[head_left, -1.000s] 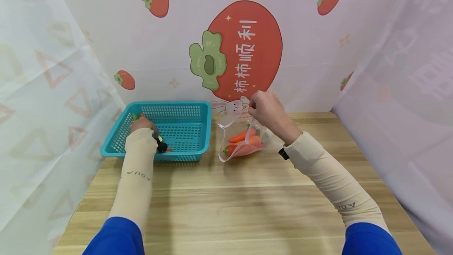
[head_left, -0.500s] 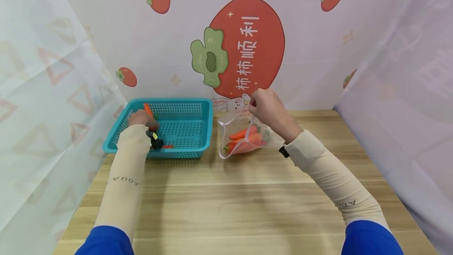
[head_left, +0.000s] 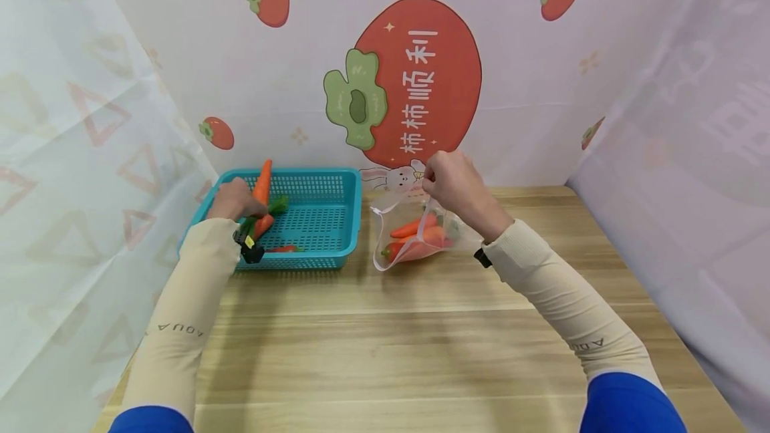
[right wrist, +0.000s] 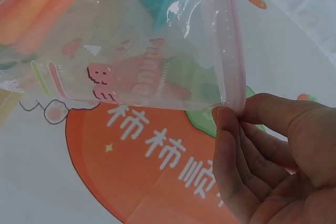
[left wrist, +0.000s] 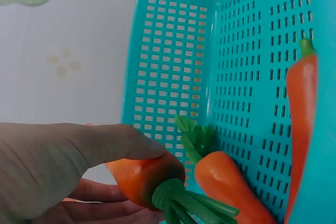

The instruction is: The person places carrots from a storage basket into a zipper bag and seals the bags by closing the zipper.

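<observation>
My left hand (head_left: 231, 200) pinches an orange carrot (head_left: 263, 182) between thumb and fingers over the left part of the blue-green basket (head_left: 355, 219). In the left wrist view its green stalks (left wrist: 181, 200) point down and right. Another carrot (left wrist: 226, 179), with a leafy top, and a red chili pepper (left wrist: 302, 124) lie in the basket below. My right hand (head_left: 454, 182) pinches the upper edge of a clear zip bag (right wrist: 173, 51) and holds its mouth open. Inside the bag are carrots (head_left: 414, 226) and a red pepper (head_left: 391, 251), partly blurred by the plastic.
The basket and the bag stand side by side at the back of the wooden table (head_left: 373, 353). A white cloth wall (head_left: 523, 85) with printed persimmons rises right behind them, with further cloth walls at left and right.
My left hand has lifted the carrot up from the basket's left part, its tip now above the rim. The other carrot has come into sight. My right hand and the bag stay put.
</observation>
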`<state>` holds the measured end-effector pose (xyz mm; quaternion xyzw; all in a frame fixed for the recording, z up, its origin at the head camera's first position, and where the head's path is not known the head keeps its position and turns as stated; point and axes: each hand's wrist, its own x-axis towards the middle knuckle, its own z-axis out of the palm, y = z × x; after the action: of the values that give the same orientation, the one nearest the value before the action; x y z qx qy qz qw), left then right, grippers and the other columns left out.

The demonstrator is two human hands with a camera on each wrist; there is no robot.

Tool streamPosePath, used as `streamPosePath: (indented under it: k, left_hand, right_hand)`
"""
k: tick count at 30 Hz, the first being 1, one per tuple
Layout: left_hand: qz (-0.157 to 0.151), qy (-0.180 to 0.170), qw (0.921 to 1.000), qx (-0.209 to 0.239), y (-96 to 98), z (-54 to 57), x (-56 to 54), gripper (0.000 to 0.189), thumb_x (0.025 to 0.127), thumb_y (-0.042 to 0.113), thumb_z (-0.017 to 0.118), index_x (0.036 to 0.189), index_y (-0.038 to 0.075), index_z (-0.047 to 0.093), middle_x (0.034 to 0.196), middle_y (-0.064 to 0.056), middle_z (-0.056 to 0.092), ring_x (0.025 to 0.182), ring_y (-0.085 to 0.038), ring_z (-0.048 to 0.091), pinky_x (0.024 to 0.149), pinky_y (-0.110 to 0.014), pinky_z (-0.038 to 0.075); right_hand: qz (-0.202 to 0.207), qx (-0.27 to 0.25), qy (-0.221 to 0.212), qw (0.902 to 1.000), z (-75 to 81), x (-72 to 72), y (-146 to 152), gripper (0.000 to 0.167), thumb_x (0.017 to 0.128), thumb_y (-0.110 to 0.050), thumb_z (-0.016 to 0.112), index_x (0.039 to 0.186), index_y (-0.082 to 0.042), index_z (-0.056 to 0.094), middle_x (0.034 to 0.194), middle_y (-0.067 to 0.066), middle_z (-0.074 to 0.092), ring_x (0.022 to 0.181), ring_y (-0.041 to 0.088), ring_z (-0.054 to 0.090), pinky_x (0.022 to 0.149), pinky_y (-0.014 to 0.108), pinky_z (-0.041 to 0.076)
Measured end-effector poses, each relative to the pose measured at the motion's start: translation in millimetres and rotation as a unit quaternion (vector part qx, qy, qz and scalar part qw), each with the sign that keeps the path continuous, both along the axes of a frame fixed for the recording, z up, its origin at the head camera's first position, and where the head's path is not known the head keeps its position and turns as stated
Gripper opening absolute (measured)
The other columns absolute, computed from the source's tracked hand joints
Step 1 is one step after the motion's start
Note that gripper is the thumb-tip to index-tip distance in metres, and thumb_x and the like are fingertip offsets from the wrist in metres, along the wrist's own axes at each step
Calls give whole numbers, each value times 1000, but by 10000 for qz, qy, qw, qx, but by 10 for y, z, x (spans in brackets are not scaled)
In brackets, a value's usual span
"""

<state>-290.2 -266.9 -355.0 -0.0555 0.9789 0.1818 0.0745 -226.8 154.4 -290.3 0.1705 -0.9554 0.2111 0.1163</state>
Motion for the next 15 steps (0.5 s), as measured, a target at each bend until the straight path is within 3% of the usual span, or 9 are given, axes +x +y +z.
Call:
streamPosePath:
  k: [9,15]
  left_hand:
    - [-560,556,9969,-56,30,178,130,33,88,20,79,93,-6,60,75,-17,61,60,-23,56,54,-32,46]
    - [-898,765,9930,0,100,292,250,23,87,18,76,89,-4,69,73,-15,66,57,-22,58,52,-30,46]
  right_hand:
    - [-18,-62,-62,10000,4,12,-2,20,94,-2,65,80,-3,79,76,10,75,63,22,60,57,31,47]
    - [-87,-33,-64,9999,9,13,-1,22,94,-2,64,78,-3,78,73,9,74,64,23,60,58,32,47]
